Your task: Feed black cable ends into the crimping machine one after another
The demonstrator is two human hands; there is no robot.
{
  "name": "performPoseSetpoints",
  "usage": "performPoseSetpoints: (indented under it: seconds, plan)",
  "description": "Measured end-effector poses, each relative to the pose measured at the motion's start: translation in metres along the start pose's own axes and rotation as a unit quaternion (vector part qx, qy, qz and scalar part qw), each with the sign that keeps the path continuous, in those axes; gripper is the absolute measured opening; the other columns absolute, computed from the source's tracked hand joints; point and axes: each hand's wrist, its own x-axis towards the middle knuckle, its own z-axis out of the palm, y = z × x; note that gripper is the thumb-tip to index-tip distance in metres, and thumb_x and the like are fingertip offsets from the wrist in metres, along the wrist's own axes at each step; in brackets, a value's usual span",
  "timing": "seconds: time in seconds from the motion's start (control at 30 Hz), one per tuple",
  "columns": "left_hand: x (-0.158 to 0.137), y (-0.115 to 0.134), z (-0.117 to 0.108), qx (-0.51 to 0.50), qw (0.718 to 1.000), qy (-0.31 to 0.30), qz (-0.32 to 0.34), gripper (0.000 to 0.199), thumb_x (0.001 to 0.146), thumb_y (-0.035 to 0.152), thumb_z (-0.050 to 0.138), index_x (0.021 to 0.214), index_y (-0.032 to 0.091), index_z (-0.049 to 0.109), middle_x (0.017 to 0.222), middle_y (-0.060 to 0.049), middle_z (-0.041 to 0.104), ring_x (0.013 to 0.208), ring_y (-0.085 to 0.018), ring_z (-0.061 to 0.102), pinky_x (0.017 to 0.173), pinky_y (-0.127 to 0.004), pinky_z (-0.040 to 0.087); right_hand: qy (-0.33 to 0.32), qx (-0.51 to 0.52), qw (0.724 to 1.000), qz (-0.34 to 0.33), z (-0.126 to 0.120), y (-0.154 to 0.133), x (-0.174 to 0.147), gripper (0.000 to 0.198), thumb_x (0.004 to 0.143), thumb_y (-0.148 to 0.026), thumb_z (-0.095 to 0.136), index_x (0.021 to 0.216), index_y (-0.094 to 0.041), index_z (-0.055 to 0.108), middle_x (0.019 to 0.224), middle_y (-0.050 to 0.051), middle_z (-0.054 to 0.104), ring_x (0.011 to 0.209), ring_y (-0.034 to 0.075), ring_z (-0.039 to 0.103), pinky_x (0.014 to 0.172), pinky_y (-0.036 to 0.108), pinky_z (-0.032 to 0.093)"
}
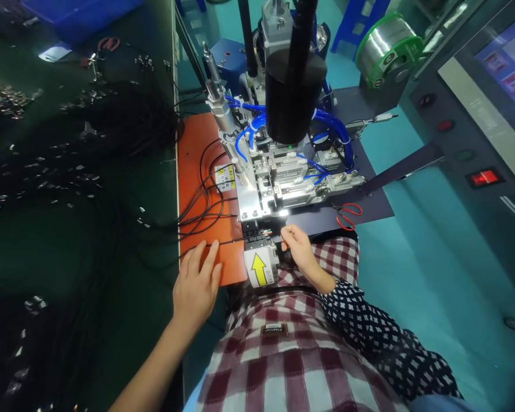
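My left hand (197,280) lies with its fingers stretched and apart on the orange board (232,263), by a thin black cable (227,242). This cable runs right into the black holder at the machine's front edge, where small coloured wire ends (266,232) show. Just right of those wire ends is my right hand (298,245), its fingers curled together in a pinch; whatever is between them is too small to make out. Below the holder sits a white plate with a yellow arrow (260,269).
The machine (292,177) with blue air tubes and a black cylinder (294,94) rises ahead. Red-handled pliers (347,217) lie at its right. A solder wire spool (390,51) stands behind, a control panel (476,120) at far right. Dark cables (129,126) cover the left table.
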Motion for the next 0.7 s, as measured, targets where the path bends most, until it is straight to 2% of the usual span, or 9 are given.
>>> performPoseSetpoints:
  seconds: [0.13,0.23,0.37,0.5,0.53,0.6,0.63,0.7]
  plan:
    - [-0.001,0.000,-0.003,0.015,1.000,-0.004,0.005,0.051,0.096,0.029,0.043,0.146,0.022,0.038,0.136,-0.017,0.048,0.124,-0.034,0.045,0.103,-0.051,0.041,0.012,0.007,1.000,0.008,-0.005,-0.002,-0.007,0.032,0.086,-0.050,0.058,0.077,-0.020,0.053,0.055,-0.005,0.049,0.052,0.012,0.045,0.058,0.027,0.036]
    - [0.009,-0.002,-0.004,0.022,1.000,-0.011,0.015,0.050,0.096,0.030,0.041,0.145,0.021,0.040,0.133,-0.017,0.050,0.122,-0.033,0.047,0.100,-0.050,0.044,0.024,0.008,1.000,0.010,-0.007,-0.005,-0.008,0.031,0.085,-0.048,0.059,0.077,-0.019,0.053,0.055,-0.005,0.049,0.052,0.012,0.045,0.058,0.027,0.037]
    - [0.053,-0.007,-0.001,0.009,1.000,0.003,0.019,0.047,0.097,0.031,0.038,0.140,0.014,0.045,0.133,-0.019,0.050,0.124,-0.033,0.046,0.103,-0.050,0.041,0.021,0.004,1.000,0.004,-0.009,-0.009,-0.009,0.026,0.086,-0.043,0.059,0.077,-0.019,0.054,0.056,-0.005,0.049,0.053,0.012,0.046,0.059,0.027,0.037]
    - [0.095,-0.021,-0.013,-0.059,0.996,-0.028,0.057,0.044,0.098,0.028,0.033,0.137,0.015,0.048,0.137,-0.015,0.049,0.129,-0.027,0.045,0.107,-0.044,0.040,0.031,-0.019,0.999,-0.014,-0.013,-0.012,-0.012,0.024,0.086,-0.040,0.060,0.076,-0.019,0.056,0.057,-0.005,0.049,0.055,0.012,0.046,0.060,0.027,0.037]
    - [0.094,-0.025,-0.019,-0.092,0.992,-0.033,0.075,0.044,0.098,0.026,0.032,0.138,0.016,0.046,0.139,-0.014,0.047,0.130,-0.024,0.045,0.107,-0.042,0.041,0.034,-0.024,0.999,-0.017,-0.015,-0.013,-0.013,0.024,0.086,-0.041,0.060,0.076,-0.019,0.056,0.057,-0.005,0.049,0.055,0.012,0.046,0.060,0.027,0.036]
    - [0.075,-0.030,-0.032,-0.154,0.980,-0.036,0.118,0.041,0.097,0.022,0.032,0.135,0.017,0.047,0.137,-0.013,0.049,0.127,-0.020,0.048,0.105,-0.037,0.043,0.034,-0.026,0.999,-0.017,-0.021,-0.016,-0.014,0.023,0.086,-0.040,0.061,0.077,-0.019,0.056,0.058,-0.004,0.050,0.055,0.012,0.045,0.058,0.027,0.035]
    - [0.057,-0.030,-0.036,-0.164,0.976,-0.042,0.138,0.037,0.097,0.022,0.036,0.130,0.018,0.052,0.130,-0.013,0.055,0.122,-0.019,0.052,0.101,-0.035,0.046,0.033,-0.028,0.999,-0.017,-0.025,-0.017,-0.015,0.023,0.087,-0.040,0.060,0.076,-0.019,0.056,0.058,-0.004,0.050,0.055,0.012,0.045,0.058,0.027,0.035]
    - [0.013,-0.026,-0.039,-0.121,0.964,-0.093,0.216,0.021,0.092,0.024,0.049,0.106,0.021,0.065,0.111,-0.009,0.064,0.108,-0.017,0.060,0.094,-0.031,0.049,0.033,-0.029,0.999,-0.021,-0.030,-0.022,-0.018,0.022,0.088,-0.039,0.060,0.076,-0.020,0.056,0.059,-0.004,0.050,0.056,0.012,0.045,0.059,0.027,0.036]
